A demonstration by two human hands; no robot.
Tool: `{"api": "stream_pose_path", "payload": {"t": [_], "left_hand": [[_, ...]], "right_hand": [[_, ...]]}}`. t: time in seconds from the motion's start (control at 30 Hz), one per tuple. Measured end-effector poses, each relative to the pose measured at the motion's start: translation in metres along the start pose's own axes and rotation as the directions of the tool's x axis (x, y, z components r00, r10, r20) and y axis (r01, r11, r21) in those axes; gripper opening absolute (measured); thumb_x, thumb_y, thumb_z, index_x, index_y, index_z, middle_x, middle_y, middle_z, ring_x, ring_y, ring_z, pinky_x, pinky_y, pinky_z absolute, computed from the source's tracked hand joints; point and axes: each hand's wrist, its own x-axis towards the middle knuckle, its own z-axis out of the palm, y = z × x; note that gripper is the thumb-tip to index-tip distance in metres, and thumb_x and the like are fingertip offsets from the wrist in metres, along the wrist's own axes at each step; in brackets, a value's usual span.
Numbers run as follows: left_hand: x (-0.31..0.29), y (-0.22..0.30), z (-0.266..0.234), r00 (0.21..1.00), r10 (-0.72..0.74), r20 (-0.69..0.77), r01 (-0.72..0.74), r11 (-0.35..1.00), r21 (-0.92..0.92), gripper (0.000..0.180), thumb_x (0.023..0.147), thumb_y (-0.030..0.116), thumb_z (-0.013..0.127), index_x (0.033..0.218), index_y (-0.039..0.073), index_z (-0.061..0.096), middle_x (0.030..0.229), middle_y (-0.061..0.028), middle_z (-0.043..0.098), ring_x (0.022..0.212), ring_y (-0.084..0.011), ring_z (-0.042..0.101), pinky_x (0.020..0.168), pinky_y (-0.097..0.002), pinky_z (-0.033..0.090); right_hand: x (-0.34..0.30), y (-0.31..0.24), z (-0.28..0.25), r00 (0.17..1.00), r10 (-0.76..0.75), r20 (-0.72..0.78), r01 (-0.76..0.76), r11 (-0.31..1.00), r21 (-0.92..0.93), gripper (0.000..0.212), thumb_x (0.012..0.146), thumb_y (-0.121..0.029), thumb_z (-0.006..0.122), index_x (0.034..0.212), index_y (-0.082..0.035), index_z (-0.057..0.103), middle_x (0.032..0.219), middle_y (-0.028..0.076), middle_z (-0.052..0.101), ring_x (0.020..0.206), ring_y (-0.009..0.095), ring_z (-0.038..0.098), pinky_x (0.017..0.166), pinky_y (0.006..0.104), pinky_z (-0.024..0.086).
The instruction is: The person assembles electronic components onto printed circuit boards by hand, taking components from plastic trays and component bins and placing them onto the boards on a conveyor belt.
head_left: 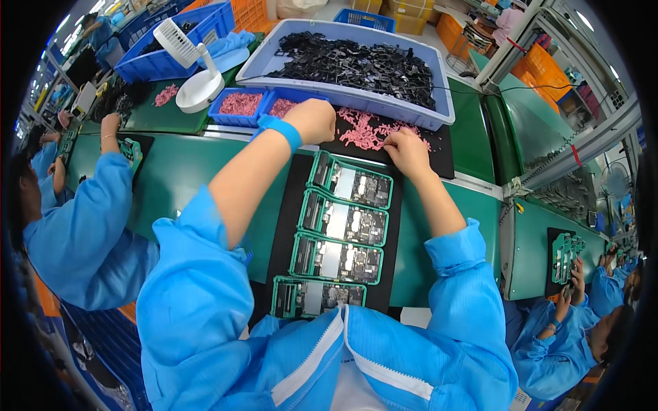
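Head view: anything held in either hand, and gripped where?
Can't tell: right hand is at the pink pieces, any pinched piece too small to make out; left hand is curled, its grip hidden.

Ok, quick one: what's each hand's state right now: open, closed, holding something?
Left hand: fingers curled; whether it holds anything cannot be told.
Right hand: fingers bent down at the loose pink pieces; whether it grips one cannot be told.
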Motion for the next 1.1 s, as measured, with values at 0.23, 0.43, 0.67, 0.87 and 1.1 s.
{"api": "stream_pose_path", "payload": {"t": [0.23,0.43,0.67,0.87,1.1], "left_hand": [[0.057,-0.003,0.055,0.988,-0.153,-0.014,0.152,0.987,-0.041,0.02,0.064,0.021,0.076,0.076,0.006,0.073,0.074,-0.0157,0.067,0.072,-0.0322,0.066,0.07,-0.0389,0.053],[0.071,0.007,0.073,0.955,-0.28,-0.094,0.282,0.96,0.003,0.018,0.067,0.015,0.069,0.075,0.0,0.071,0.084,-0.0229,0.067,0.081,-0.0382,0.065,0.079,-0.0437,0.053],[0.056,0.019,0.071,0.978,-0.195,-0.076,0.195,0.981,-0.01,0.018,0.07,0.015,0.063,0.079,0.0,0.07,0.08,-0.0233,0.065,0.083,-0.0388,0.064,0.079,-0.0451,0.052],[0.02,0.079,0.048,0.972,0.209,0.11,-0.188,0.966,-0.176,0.012,0.076,0.016,0.065,0.078,0.004,0.068,0.078,-0.0151,0.067,0.078,-0.0317,0.065,0.072,-0.0407,0.051],[-0.012,0.125,0.065,0.951,0.267,0.154,-0.258,0.963,-0.072,0.011,0.077,0.016,0.064,0.076,0.005,0.066,0.08,-0.0138,0.066,0.08,-0.0326,0.064,0.072,-0.0421,0.051]], "right_hand": [[0.015,0.015,0.011,0.984,-0.176,0.03,0.179,0.973,-0.148,0.007,0.079,-0.01,0.061,0.082,-0.003,0.06,0.085,0.014,0.06,0.086,0.033,0.059,0.075,0.042,0.049],[-0.006,0.001,-0.019,0.997,-0.076,-0.007,0.075,0.995,-0.067,0.008,0.084,-0.01,0.057,0.084,-0.002,0.055,0.085,0.016,0.059,0.085,0.035,0.057,0.077,0.0433,0.046],[-0.093,-0.034,-0.05,0.996,0.05,0.076,-0.057,0.994,0.096,0.008,0.083,-0.006,0.059,0.084,-0.001,0.054,0.083,0.017,0.058,0.082,0.037,0.057,0.073,0.0448,0.047],[-0.148,-0.045,-0.058,0.982,0.12,0.143,-0.134,0.986,0.098,0.007,0.083,-0.006,0.059,0.086,-0.001,0.056,0.084,0.017,0.06,0.084,0.036,0.059,0.075,0.0437,0.048],[-0.161,-0.044,-0.066,0.987,0.102,0.126,-0.113,0.99,0.08,0.006,0.083,-0.008,0.058,0.084,-0.001,0.057,0.084,0.018,0.061,0.084,0.036,0.059,0.076,0.0435,0.048]]}}
